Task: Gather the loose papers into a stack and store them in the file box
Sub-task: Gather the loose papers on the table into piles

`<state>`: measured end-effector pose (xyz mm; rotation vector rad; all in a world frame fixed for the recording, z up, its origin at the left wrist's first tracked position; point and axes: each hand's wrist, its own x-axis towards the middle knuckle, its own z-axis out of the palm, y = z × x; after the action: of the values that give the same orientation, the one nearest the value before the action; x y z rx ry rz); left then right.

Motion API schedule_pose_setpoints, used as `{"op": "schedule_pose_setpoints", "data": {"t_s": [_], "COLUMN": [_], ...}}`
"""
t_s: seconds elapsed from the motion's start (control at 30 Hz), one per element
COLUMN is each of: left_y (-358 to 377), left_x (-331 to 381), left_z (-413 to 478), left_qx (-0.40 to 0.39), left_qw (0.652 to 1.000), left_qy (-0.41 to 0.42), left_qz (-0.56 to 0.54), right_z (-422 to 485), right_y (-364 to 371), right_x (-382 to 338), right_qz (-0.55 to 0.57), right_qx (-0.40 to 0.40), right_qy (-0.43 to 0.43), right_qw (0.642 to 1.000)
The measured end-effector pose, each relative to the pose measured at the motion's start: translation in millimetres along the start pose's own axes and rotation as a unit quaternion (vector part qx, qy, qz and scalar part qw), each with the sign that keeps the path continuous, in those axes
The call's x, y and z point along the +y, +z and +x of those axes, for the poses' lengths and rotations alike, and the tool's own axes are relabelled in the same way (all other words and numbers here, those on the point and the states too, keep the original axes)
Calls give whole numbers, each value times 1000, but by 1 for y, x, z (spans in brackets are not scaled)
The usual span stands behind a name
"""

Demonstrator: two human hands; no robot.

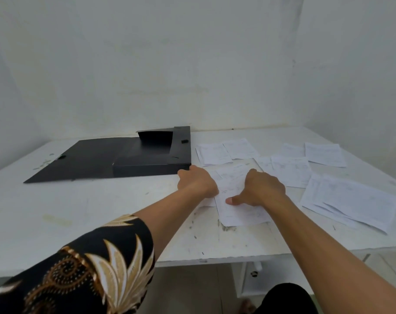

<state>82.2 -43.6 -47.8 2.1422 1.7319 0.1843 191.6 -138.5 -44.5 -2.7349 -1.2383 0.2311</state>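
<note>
Papers (237,200) under both hands, long axis pointing away.

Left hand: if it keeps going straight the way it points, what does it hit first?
Most likely the near right corner of the open black file box. The left hand points away from the person, fingertips at or almost touching that corner; contact is unclear from this single view.
</note>
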Motion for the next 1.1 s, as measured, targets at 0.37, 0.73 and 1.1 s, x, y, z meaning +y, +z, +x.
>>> {"op": "schedule_pose_setpoints", "data": {"t_s": [0.37,0.73,1.1], "left_y": [-2,14,73], "left_x": [17,112,197], "left_z": [-13,-48,-67], "left_qx": [32,37,-100], "left_qw": [998,963,951], "left_qy": [43,259,293], "left_qz": [-16,-60,14], "right_z": [2,11,-17], "right_y": [1,-59,-50], "right_x": [16,128,210], "right_qz": [71,256,164], "right_qx": [108,147,111], "right_qy": [-3,131,368], "right_qw": [992,946,909]}}
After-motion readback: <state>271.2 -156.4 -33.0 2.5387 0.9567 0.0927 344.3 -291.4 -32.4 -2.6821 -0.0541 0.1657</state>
